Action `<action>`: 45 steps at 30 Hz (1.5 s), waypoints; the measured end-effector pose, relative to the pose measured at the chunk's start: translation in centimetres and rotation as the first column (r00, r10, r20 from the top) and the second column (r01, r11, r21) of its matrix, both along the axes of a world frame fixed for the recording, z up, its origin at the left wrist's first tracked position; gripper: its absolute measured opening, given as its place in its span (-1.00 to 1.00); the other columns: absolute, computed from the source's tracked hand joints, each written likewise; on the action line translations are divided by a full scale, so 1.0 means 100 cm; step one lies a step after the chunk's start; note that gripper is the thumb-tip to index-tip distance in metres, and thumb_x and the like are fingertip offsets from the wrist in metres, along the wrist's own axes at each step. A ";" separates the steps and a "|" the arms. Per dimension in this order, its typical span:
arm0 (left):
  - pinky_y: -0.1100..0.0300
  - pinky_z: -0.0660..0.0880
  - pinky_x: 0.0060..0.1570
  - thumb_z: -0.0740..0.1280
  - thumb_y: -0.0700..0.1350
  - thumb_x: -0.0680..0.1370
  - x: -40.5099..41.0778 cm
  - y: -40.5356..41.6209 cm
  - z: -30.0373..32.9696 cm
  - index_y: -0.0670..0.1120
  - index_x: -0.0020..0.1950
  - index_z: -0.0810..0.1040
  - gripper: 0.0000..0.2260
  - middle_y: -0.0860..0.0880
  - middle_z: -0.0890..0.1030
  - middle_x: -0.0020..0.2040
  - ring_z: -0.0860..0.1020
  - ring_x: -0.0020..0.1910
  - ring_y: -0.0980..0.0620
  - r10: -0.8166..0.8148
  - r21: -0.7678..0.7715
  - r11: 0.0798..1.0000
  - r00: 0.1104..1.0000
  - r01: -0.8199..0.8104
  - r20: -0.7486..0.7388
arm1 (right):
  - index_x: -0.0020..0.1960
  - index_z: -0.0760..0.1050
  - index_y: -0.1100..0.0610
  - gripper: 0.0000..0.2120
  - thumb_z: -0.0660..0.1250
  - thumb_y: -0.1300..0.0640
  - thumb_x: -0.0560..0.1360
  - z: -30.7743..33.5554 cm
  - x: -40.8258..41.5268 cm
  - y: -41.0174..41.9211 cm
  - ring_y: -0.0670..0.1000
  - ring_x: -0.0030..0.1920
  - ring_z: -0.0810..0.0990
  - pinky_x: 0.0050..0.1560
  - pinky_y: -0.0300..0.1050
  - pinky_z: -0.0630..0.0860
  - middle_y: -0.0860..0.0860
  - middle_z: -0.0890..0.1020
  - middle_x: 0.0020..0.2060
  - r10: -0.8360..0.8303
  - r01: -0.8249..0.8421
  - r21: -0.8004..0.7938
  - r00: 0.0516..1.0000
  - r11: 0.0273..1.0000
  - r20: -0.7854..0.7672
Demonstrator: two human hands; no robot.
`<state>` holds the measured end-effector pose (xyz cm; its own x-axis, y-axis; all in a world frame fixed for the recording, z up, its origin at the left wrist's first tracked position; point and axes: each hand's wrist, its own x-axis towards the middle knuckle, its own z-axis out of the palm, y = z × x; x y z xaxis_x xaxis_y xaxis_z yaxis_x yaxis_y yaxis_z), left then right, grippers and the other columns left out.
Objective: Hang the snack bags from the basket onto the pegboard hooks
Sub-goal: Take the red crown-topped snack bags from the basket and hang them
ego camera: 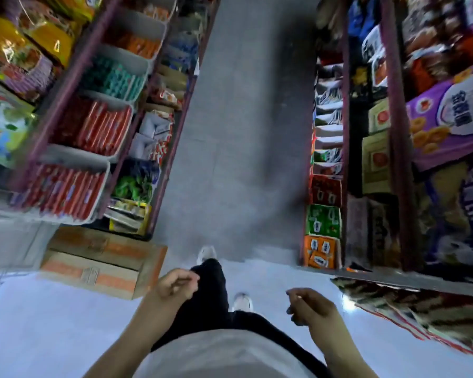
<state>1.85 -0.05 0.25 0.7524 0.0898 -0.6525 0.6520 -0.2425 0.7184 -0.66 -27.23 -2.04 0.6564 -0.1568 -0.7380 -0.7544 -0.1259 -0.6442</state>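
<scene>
I look down a shop aisle while walking. My left hand (pixel 176 285) hangs in front of my left leg with loosely curled fingers and holds nothing. My right hand (pixel 309 304) hangs at the same height on the right, fingers loosely curled, also holding nothing. No basket and no pegboard hooks show in this view. Snack bags (pixel 410 304) in red and dark wrappers lie stacked at the lower right, beside my right hand.
Shelves (pixel 74 66) with trays of packets line the aisle's left side; a second shelf unit (pixel 393 105) of boxed snacks lines the right. Cardboard boxes (pixel 101 263) sit on the floor at the left. The grey floor (pixel 243 132) runs ahead between the shelves.
</scene>
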 end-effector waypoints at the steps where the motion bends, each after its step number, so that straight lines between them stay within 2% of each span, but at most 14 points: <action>1: 0.40 0.45 -0.20 0.33 -0.24 0.53 0.007 0.001 -0.001 -0.03 -0.15 0.60 -0.86 -0.01 0.66 -0.29 0.59 -0.31 0.20 -0.010 0.014 1.000 1.000 0.010 0.017 | -0.15 0.62 0.10 -0.86 0.32 0.23 0.53 0.000 0.013 0.005 -0.11 -0.43 0.55 -0.33 -0.29 0.50 0.02 0.64 -0.42 0.002 -0.003 0.008 0.999 1.000 0.049; 4: 0.52 0.41 -0.28 0.34 -0.29 0.51 0.049 0.005 -0.004 -0.02 -0.18 0.60 -0.82 0.03 0.65 -0.31 0.58 -0.34 0.28 0.007 0.052 0.999 0.997 -0.011 0.079 | -0.14 0.62 0.06 -0.84 0.32 0.23 0.53 0.009 0.069 0.021 -0.14 -0.40 0.56 -0.33 -0.36 0.49 -0.01 0.65 -0.40 0.003 -0.010 0.045 0.987 0.999 0.163; 6: 0.52 0.42 -0.26 0.34 -0.33 0.50 0.084 0.010 -0.005 -0.01 -0.20 0.59 -0.78 0.04 0.65 -0.31 0.58 -0.32 0.27 -0.001 0.056 0.998 0.995 -0.005 0.104 | -0.16 0.62 0.05 -0.84 0.32 0.23 0.53 0.016 0.111 0.031 -0.15 -0.39 0.56 -0.31 -0.38 0.48 -0.02 0.64 -0.38 0.015 -0.031 0.064 0.972 0.997 0.235; 9: 0.46 0.44 -0.21 0.35 -0.27 0.51 0.148 0.016 0.000 0.02 -0.17 0.59 -0.81 0.06 0.66 -0.26 0.60 -0.24 0.19 -0.056 0.062 0.997 0.990 0.048 0.132 | -0.16 0.61 0.04 -0.83 0.31 0.25 0.54 0.026 0.173 0.043 -0.16 -0.41 0.54 -0.33 -0.41 0.45 -0.03 0.64 -0.41 0.017 -0.037 0.065 0.956 0.997 0.293; 12: 0.34 0.44 -0.09 0.35 -0.22 0.52 0.223 0.019 0.010 0.01 -0.13 0.59 -0.87 0.01 0.64 -0.21 0.59 -0.14 0.09 -0.143 0.071 0.988 0.978 0.134 0.154 | -0.16 0.60 0.06 -0.82 0.31 0.26 0.53 0.039 0.231 0.050 -0.17 -0.43 0.53 -0.40 -0.43 0.40 -0.03 0.62 -0.43 -0.037 0.022 0.056 0.955 0.998 0.295; 18: 0.36 0.44 -0.12 0.36 -0.21 0.52 0.370 -0.002 0.026 0.07 -0.16 0.59 -0.83 0.20 0.61 -0.30 0.53 -0.22 0.16 -0.286 -0.055 0.950 0.930 0.307 0.232 | -0.15 0.60 0.12 -0.85 0.30 0.29 0.53 0.040 0.321 0.044 -0.23 -0.42 0.55 -0.34 -0.45 0.44 -0.11 0.62 -0.43 -0.152 0.151 0.025 0.949 0.988 0.276; 21: 0.37 0.44 -0.12 0.37 -0.15 0.50 0.438 -0.020 0.025 0.08 -0.15 0.58 -0.88 0.21 0.60 -0.28 0.53 -0.23 0.19 -0.322 -0.105 0.927 0.909 0.359 0.266 | -0.13 0.60 0.15 -0.85 0.29 0.29 0.54 0.032 0.372 0.031 -0.24 -0.43 0.54 -0.35 -0.45 0.44 -0.09 0.63 -0.44 -0.187 0.187 0.024 0.951 0.982 0.247; 23: 0.37 0.46 -0.11 0.36 -0.20 0.52 0.483 -0.031 0.019 0.10 -0.15 0.59 -0.82 0.21 0.60 -0.28 0.53 -0.24 0.21 -0.342 -0.088 0.922 0.900 0.376 0.271 | -0.13 0.60 0.16 -0.85 0.29 0.29 0.54 0.024 0.416 0.019 -0.24 -0.44 0.52 -0.37 -0.45 0.43 -0.09 0.61 -0.46 -0.181 0.180 0.028 0.953 0.983 0.244; 26: 0.33 0.47 -0.10 0.33 -0.25 0.53 0.550 -0.048 0.012 0.08 -0.15 0.58 -0.79 0.20 0.61 -0.31 0.53 -0.25 0.22 -0.312 -0.045 0.941 0.914 0.335 0.260 | -0.13 0.59 0.17 -0.85 0.28 0.30 0.54 0.019 0.497 -0.003 -0.24 -0.46 0.49 -0.38 -0.43 0.42 -0.04 0.59 -0.45 -0.165 0.160 0.041 0.950 0.986 0.265; 30: 0.41 0.47 -0.13 0.32 -0.25 0.53 0.627 -0.067 0.016 0.03 -0.13 0.58 -0.82 0.08 0.60 -0.27 0.54 -0.25 0.21 -0.167 -0.012 0.985 0.960 0.174 0.225 | -0.09 0.58 0.23 -0.89 0.28 0.30 0.54 0.032 0.605 -0.029 -0.25 -0.45 0.50 -0.36 -0.42 0.43 0.04 0.58 -0.38 -0.054 0.047 0.031 0.955 0.998 0.293; 32: 0.47 0.47 -0.18 0.30 -0.25 0.54 0.660 -0.072 0.020 0.00 -0.11 0.58 -0.84 0.02 0.60 -0.23 0.56 -0.27 0.26 -0.116 -0.008 0.993 0.972 0.120 0.202 | -0.10 0.58 0.24 -0.89 0.29 0.31 0.54 0.040 0.657 -0.037 -0.26 -0.45 0.49 -0.36 -0.42 0.43 0.02 0.57 -0.39 0.000 -0.009 0.026 0.949 1.000 0.314; 36: 0.52 0.44 -0.23 0.30 -0.23 0.55 0.722 -0.068 0.020 -0.03 -0.11 0.58 -0.87 -0.03 0.63 -0.20 0.58 -0.28 0.28 -0.043 0.024 0.999 0.988 0.040 0.148 | -0.14 0.58 0.12 -0.83 0.28 0.32 0.54 0.046 0.764 -0.043 -0.24 -0.44 0.49 -0.36 -0.41 0.43 -0.07 0.57 -0.45 0.039 -0.066 0.066 0.938 0.996 0.345; 40: 0.54 0.42 -0.27 0.30 -0.29 0.54 0.810 -0.061 0.000 -0.05 -0.15 0.58 -0.83 -0.02 0.62 -0.25 0.57 -0.32 0.25 0.033 0.058 0.997 0.990 -0.041 0.138 | -0.15 0.58 0.09 -0.80 0.28 0.33 0.55 0.032 0.871 -0.041 -0.23 -0.43 0.51 -0.36 -0.41 0.42 -0.12 0.59 -0.48 0.072 -0.103 0.070 0.934 0.992 0.350; 45: 0.56 0.40 -0.28 0.30 -0.27 0.55 0.968 -0.059 -0.008 0.00 -0.17 0.57 -0.81 0.09 0.62 -0.34 0.57 -0.31 0.26 -0.038 0.036 0.999 0.986 0.033 0.160 | -0.14 0.58 0.09 -0.80 0.28 0.34 0.54 0.027 1.000 -0.039 -0.24 -0.41 0.52 -0.35 -0.42 0.43 -0.07 0.58 -0.45 -0.006 -0.013 0.060 0.952 0.998 0.306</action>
